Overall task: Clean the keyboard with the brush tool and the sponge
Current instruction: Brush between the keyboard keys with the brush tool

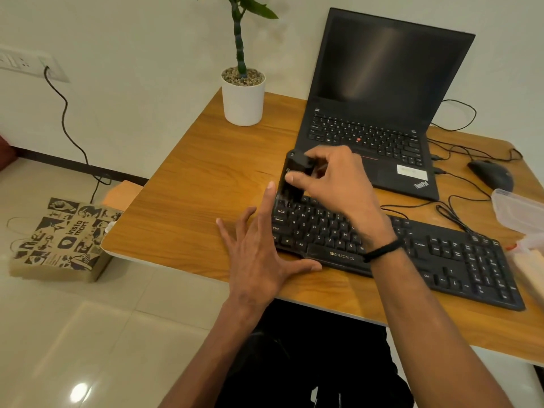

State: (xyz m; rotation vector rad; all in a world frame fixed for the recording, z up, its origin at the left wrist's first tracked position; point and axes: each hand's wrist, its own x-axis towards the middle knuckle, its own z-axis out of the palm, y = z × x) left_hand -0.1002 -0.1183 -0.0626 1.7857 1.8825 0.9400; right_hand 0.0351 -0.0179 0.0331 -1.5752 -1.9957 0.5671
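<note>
Keyboard [382, 245] under both hands: right hand [332, 178] grip clasps brush tool [294, 178] at top-left keys; left hand [259, 248] flat, splayed.

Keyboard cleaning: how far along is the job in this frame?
Nothing looks finished yet. In hand: the right hand holds the black brush tool on the top-left corner of the keyboard, while the left hand rests open at its left end. Left: most keys are unbrushed, and no sponge is clearly visible.

Home desk corner: laptop [379, 113], potted plant [243, 92], tiled floor [88, 334].
</note>
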